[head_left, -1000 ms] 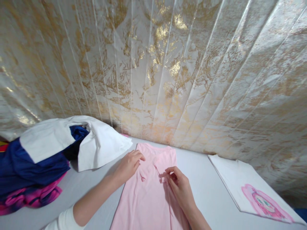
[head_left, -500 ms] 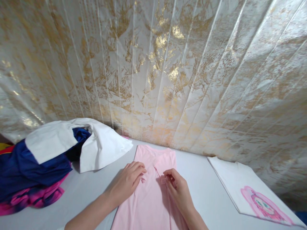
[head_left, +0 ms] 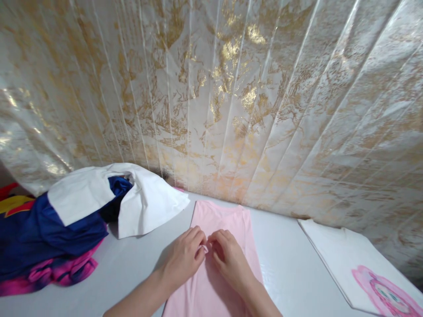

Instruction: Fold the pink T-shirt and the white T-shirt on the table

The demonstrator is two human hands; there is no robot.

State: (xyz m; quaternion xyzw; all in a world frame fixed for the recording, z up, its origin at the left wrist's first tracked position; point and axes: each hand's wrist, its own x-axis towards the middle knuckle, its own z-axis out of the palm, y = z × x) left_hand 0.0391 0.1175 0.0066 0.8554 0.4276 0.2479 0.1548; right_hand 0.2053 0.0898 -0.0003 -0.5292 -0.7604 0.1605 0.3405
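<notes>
Right hand [head_left: 229, 259] has come inward across the pink garment [head_left: 211, 290] to meet the left hand [head_left: 185, 257], so both now gather at one spot near the middle of its front. Fingers and thumbs are narrow, with a small pale fold [head_left: 205, 249] beside the left fingertips; whether either hand truly grips it cannot be told. Flat on the desk [head_left: 280, 264], the garment lies at lower centre, between the white cloth [head_left: 152, 211] at left and the printed white shirt [head_left: 333, 246] at lower right.

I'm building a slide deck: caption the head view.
Left hand and right hand close together over a pink garment; folded white garment at right.
</notes>
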